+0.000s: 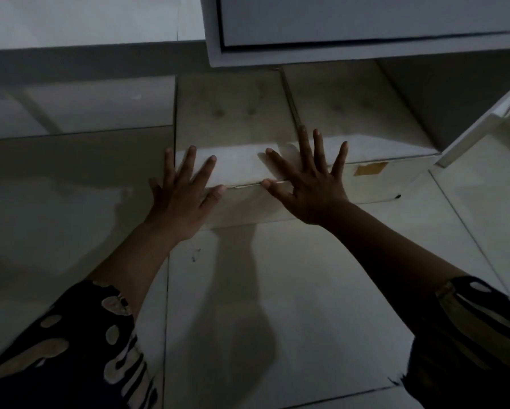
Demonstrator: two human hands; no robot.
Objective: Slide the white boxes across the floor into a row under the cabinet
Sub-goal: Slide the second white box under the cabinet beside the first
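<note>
Looking down through the head view, I have both palms flat on the near face of the left white box (pixel 236 169): left hand (pixel 183 199) and right hand (pixel 310 187), fingers spread wide, gripping nothing. It lies straight ahead of the hands, long axis running away under the cabinet (pixel 366 53), touching a second white box (pixel 357 113) on its right. I judge a forward push comes next.
</note>
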